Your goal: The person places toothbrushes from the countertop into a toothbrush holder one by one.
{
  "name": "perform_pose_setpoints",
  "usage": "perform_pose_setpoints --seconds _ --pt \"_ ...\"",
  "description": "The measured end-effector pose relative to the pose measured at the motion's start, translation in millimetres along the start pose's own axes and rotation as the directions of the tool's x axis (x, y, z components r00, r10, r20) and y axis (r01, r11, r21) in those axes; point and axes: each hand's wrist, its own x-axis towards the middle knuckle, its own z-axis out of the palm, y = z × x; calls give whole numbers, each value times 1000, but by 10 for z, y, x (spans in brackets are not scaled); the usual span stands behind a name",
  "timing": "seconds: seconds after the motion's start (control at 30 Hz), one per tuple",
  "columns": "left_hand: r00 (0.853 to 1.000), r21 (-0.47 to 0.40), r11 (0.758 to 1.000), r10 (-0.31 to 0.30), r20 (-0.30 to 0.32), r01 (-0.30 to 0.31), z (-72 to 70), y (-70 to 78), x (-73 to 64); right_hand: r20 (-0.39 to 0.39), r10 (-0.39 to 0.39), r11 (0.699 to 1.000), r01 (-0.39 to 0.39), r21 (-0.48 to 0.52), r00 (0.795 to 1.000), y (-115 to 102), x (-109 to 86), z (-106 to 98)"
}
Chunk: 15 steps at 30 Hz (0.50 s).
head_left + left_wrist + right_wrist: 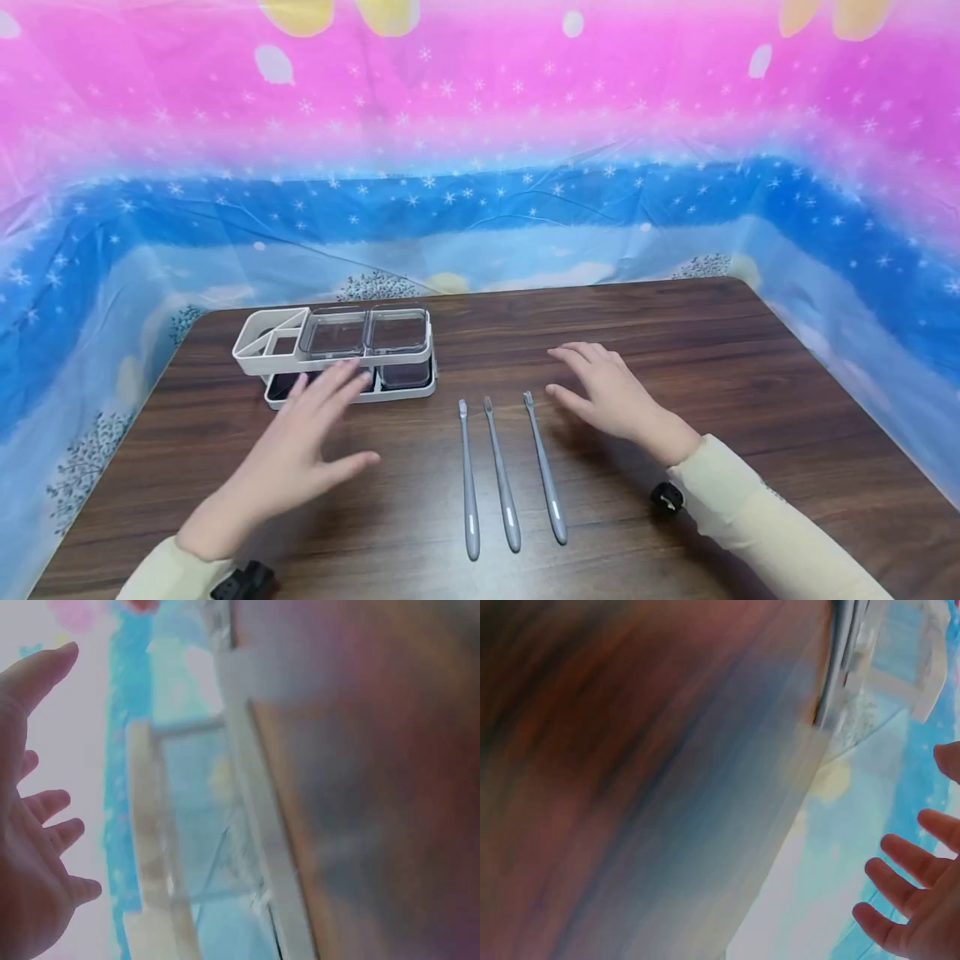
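Observation:
Three grey toothbrushes [468, 483] lie side by side on the table, bristle heads pointing away and thick handle ends toward me. My left hand [292, 458] hovers left of them with fingers spread, in front of a white two-tier organizer [277, 365] that it partly hides. Clear square bins [397, 332] sit in the organizer's upper tier, beside a divided section. To the right of the toothbrushes, my right hand [611, 392] is held over the table, fingers extended and holding nothing. Both wrist views show the spread fingers [64, 836] of each hand, touching nothing.
The dark wood-grain table [637, 325] has rounded far corners. A pink and blue patterned cloth [480, 183] hangs around its back and sides. Each wrist carries a small black device [666, 498] below the sleeve cuff.

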Motion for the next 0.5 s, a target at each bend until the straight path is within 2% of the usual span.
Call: perform_pose_setpoints --seconds 0.13,0.23,0.37,0.5 --pt "996 -115 992 -68 -57 62 -190 -153 69 -9 -7 1000 7 21 1000 -105 -5 14" --pt "986 -203 969 -157 -64 141 -334 -274 110 14 18 999 -19 45 1000 -179 -17 31" --pt "956 -282 919 -293 -21 275 -509 -435 146 91 106 988 -115 104 990 -262 -35 52" --pt "932 -342 873 -363 23 348 -617 -615 146 179 174 967 -203 154 968 -325 -53 62"
